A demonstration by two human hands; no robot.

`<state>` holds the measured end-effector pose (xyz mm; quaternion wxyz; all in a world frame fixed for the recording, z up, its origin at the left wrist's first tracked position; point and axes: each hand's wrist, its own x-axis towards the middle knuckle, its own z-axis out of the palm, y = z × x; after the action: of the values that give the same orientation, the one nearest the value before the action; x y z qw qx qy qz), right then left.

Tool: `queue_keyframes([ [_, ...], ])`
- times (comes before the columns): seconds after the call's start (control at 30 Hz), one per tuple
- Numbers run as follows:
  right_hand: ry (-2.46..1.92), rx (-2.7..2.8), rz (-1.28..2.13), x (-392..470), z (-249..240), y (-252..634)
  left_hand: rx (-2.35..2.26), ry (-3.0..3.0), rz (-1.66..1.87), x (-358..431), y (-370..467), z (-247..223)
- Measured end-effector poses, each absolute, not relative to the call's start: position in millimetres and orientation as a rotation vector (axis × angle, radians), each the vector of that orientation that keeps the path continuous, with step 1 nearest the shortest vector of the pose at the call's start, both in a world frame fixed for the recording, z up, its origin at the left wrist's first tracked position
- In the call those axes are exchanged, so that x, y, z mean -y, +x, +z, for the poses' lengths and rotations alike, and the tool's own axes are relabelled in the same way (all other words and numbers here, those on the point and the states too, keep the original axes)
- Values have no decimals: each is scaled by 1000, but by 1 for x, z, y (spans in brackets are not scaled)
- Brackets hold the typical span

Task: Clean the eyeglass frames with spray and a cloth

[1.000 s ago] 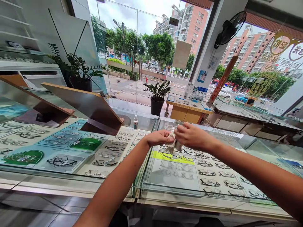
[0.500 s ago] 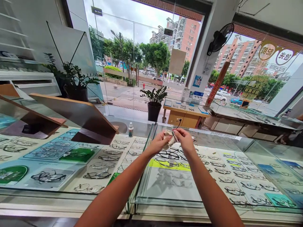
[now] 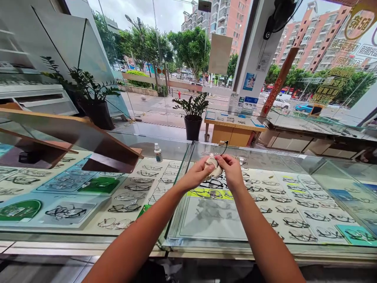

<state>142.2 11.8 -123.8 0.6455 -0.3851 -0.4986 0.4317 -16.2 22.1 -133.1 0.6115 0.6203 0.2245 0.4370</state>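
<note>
Risks first: glasses [image 3: 226, 148] could slip out and drop onto the glass worktop [image 3: 173, 146], likely cause a light pinch on a thin frame. Thin arm could bend at the hinge if the hands twist against each other. Lens could smear if a bare fingertip gets past the cloth [image 3: 216, 171], or scratch if grit sits in the fabric. Bottle [image 3: 158, 152] could tip if the left elbow swings wide, though it stands apart from both hands.

Grip: left hand [image 3: 196, 173] closed on the cloth, thumb on top; right hand [image 3: 232, 167] pinching the glasses near the upper edge of the cloth, exact finger contact partly hidden.

Glasses are held between both hands, above the worktop, over the displayed frames [image 3: 212, 184]. One slim dark arm sticks up, curving, pale bit near its tip. Rest of frame mostly covered by fingers and cloth; lens condition, can't tell. Cloth is pale, off-white to beige, bunched and folded around the front part. Bottle upright, white cap, label too small to read
</note>
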Motion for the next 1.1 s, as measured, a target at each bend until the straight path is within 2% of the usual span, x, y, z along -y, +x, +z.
queue_keyframes([
  [0.27,-850,1120,1024,-4,-124,131,-689,1406,1303,-27,-9,-135],
  [0.47,-883,1058,987,-5,-122,137,-615,1469,1121,-21,-13,-130],
  [0.67,-836,1018,1097,-1,-121,124,-682,1414,1255,-23,-9,-134],
  [0.83,-837,1072,1027,1,-120,127,-661,1428,1304,-24,-8,-137],
  [1.1,-891,957,991,-9,-125,142,-603,1559,1121,-23,-11,-135],
])
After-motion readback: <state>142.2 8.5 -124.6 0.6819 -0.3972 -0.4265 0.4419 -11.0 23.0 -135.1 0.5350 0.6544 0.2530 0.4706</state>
